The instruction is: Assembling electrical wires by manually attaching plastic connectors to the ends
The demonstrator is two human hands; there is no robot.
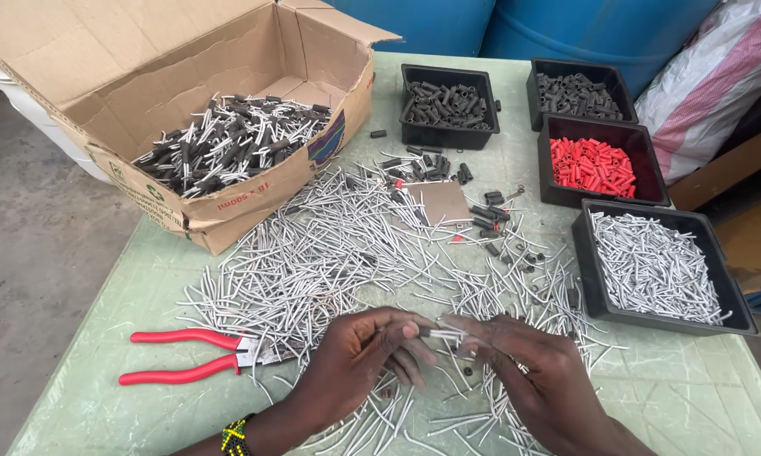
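Nearest the camera, your left hand (355,359) and right hand (524,371) meet low over the desk (684,397). Both sets of fingers are pinched together on one short grey pin (435,333), held level between the two hands just above the scattered pile of pins (330,245).

Procedure for the step in hand, judged from the grip:
1. Keep the pin horizontal and grip it close to each end; a mid-shaft grip probably lets it rotate.
2. Hold the pin above the pile so loose pins do not snag the fingertips.
3. Work over the bare patch of desk, where a dropped piece stays findable.
4. Whether a sleeve is already on the pin cannot be told; the fingers hide its ends.

Inventory:
- Hands: two. A beaded band (237,437) sits on the left wrist.
- Pliers with red handles (186,355): one, lying left of the hands, jaws toward the pile.
- Cardboard box (144,76): one, open, holding sleeved pins.
- Black trays: four. Two hold black sleeves (448,103) (576,93), one holds red sleeves (593,165), one holds bare pins (655,268).
- Small card (435,203): one, in the pile.
- Loose pins and sleeves: too many to count.
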